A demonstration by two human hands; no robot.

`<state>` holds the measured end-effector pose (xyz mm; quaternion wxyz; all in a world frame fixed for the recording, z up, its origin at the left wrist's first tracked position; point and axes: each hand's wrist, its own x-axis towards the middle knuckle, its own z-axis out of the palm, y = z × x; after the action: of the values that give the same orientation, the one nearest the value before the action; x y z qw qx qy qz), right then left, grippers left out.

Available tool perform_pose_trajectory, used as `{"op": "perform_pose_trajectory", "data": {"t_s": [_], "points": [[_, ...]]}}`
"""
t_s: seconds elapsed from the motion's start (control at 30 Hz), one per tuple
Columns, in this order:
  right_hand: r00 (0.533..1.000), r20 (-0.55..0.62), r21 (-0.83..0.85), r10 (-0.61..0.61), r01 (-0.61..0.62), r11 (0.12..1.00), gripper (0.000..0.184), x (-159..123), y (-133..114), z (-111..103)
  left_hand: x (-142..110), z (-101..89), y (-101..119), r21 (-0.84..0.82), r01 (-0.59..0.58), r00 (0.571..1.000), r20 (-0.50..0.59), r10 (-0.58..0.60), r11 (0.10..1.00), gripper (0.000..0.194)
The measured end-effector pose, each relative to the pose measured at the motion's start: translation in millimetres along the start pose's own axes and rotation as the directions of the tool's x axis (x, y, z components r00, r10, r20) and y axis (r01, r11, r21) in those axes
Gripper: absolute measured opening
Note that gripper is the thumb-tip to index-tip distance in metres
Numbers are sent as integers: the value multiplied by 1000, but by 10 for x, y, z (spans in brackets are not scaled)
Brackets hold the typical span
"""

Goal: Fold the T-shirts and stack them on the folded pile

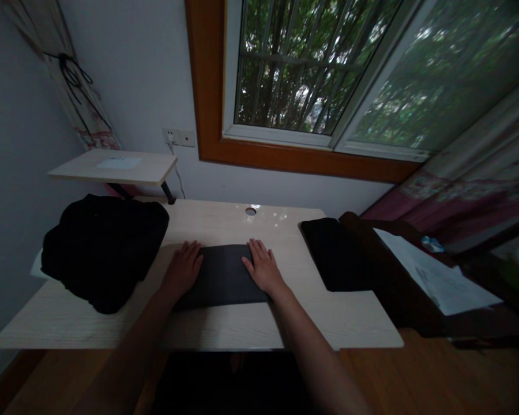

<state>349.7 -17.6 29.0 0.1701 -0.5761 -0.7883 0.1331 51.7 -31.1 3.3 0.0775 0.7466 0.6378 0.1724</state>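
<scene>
A folded dark grey cloth point(222, 275) lies flat on the light wooden desk point(285, 323), in front of me. My left hand point(182, 270) rests palm down on its left edge with the fingers spread. My right hand point(263, 266) presses flat on its right edge, fingers apart too. Neither hand grips the cloth; both lie on top of it.
A heap of black clothing point(104, 248) fills the desk's left side. A flat black item point(335, 253) lies at the right. A raised shelf point(115, 166) stands at the back left. A dark chair with white paper point(436, 276) is beside the desk at right. A window is ahead.
</scene>
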Motion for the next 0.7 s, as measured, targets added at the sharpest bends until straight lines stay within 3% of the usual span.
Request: {"op": "perform_pose_trajectory", "data": {"t_s": [0.43,0.7], "points": [[1000,-15,-11,14,-15,1000,66,-56,195,24,52,-81,-19,3,12,1000,-3,-12,1000,55],[999,-28,10,22,-22,1000,67,-122,356,24,93,-108,-150,31,22,1000,-16,-22,999,52]]}}
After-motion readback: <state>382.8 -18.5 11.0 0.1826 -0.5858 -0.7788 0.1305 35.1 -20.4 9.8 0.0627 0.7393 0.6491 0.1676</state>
